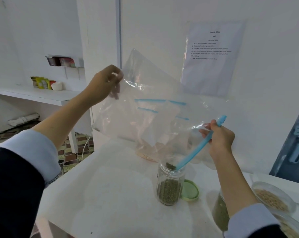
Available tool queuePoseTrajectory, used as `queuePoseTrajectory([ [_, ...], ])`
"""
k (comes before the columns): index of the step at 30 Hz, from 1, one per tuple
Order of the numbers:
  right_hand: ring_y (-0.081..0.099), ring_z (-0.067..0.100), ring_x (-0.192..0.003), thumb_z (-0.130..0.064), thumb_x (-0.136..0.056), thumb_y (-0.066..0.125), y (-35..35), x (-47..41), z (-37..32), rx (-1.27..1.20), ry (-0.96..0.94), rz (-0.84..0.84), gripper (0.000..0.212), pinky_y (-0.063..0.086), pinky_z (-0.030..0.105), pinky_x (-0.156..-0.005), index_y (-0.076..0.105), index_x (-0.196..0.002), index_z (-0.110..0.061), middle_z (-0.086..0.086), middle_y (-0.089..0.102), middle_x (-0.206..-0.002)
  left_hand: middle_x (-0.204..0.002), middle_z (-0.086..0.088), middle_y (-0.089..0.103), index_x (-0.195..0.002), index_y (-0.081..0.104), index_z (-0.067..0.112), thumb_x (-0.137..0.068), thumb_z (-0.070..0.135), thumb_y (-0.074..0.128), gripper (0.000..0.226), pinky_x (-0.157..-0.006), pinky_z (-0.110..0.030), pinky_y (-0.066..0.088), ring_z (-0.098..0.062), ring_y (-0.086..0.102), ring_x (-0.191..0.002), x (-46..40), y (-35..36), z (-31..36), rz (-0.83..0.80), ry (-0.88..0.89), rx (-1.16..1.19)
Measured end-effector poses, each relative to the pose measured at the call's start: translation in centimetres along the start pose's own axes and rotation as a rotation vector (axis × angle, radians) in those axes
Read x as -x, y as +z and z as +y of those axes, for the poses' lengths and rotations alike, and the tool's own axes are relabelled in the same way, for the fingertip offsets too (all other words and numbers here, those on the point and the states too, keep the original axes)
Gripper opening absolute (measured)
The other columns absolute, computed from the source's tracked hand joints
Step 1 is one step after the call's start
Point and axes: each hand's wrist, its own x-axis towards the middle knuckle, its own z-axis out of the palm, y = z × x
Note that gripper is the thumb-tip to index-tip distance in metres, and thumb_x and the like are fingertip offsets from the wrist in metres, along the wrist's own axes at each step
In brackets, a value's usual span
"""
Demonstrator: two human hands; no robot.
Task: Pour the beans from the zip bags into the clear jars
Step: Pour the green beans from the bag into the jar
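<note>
Your left hand (104, 83) pinches the top corner of the clear bag (145, 109) and holds it high. Your right hand (219, 136) grips the bag's blue zip strip (196, 150), fingers curled round it. You tip the bag so its low corner sits in the mouth of the open jar (170, 184) on the white table (102, 194). Green beans (169, 193) fill the bottom half of the jar. Its green lid (190, 190) lies flat just behind it. Bowls of tan beans (270, 200) sit by your right arm.
</note>
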Motion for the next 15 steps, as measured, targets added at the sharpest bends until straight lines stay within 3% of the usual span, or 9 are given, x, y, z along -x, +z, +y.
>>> queuePoseTrajectory([
  [4,0.063,0.009,-0.048,-0.023,-0.096,0.057,0.0,-0.1,0.0,0.003,0.017,0.007,0.022,0.055,0.019,-0.06,0.061,-0.078,-0.011,0.001,0.066,-0.076,-0.095,-0.005,0.061,-0.125,0.034,0.01,-0.084,0.013,0.068,0.053,-0.068,-0.03,0.055,-0.023,0.065,-0.079,1.1,0.2,-0.9,-0.212,-0.075,-0.043],
  [6,0.063,0.01,-0.05,-0.023,-0.096,0.057,0.1,-0.1,-0.1,0.005,0.023,0.006,0.022,0.056,0.022,-0.065,0.06,-0.078,-0.01,0.002,0.066,-0.078,-0.105,-0.006,0.059,-0.126,0.025,0.012,-0.081,0.009,0.071,0.065,-0.073,-0.032,0.055,-0.026,0.064,-0.084,1.6,0.0,-1.7,-0.231,-0.14,-0.01],
  [8,0.064,0.012,-0.053,-0.023,-0.095,0.058,0.1,-0.1,-0.1,0.006,0.024,0.008,0.021,0.056,0.023,-0.068,0.06,-0.079,-0.01,0.002,0.066,-0.078,-0.11,-0.013,0.058,-0.116,0.026,0.013,-0.082,0.007,0.07,0.056,-0.073,-0.033,0.058,-0.026,0.067,-0.081,1.9,-0.5,-2.6,-0.169,-0.192,0.033],
  [11,0.064,0.014,-0.057,-0.022,-0.096,0.056,0.3,0.1,-0.2,0.01,0.02,0.004,0.021,0.055,0.021,-0.066,0.06,-0.081,-0.008,0.002,0.067,-0.078,-0.092,-0.017,0.066,-0.101,0.048,0.0,-0.085,0.003,0.064,0.023,-0.064,-0.022,0.058,-0.012,0.069,-0.066,2.3,-0.8,-2.7,-0.092,-0.139,0.069],
  [13,0.063,0.012,-0.053,-0.021,-0.096,0.056,0.4,0.2,-0.2,0.001,0.011,0.013,0.023,0.056,0.021,-0.064,0.06,-0.078,-0.008,0.002,0.066,-0.077,-0.077,-0.008,0.07,-0.086,0.061,-0.002,-0.085,0.002,0.063,0.005,-0.061,-0.016,0.055,-0.006,0.067,-0.062,2.3,-0.9,-2.1,-0.081,-0.085,0.075],
  [15,0.061,0.009,-0.045,-0.02,-0.096,0.057,0.4,0.3,-0.3,-0.01,0.013,0.005,0.023,0.057,0.022,-0.065,0.059,-0.076,-0.008,0.003,0.063,-0.073,-0.064,0.006,0.07,-0.08,0.067,0.005,-0.087,0.003,0.063,0.007,-0.06,-0.012,0.053,-0.002,0.065,-0.06,2.1,-1.2,-1.6,-0.082,-0.056,0.023],
])
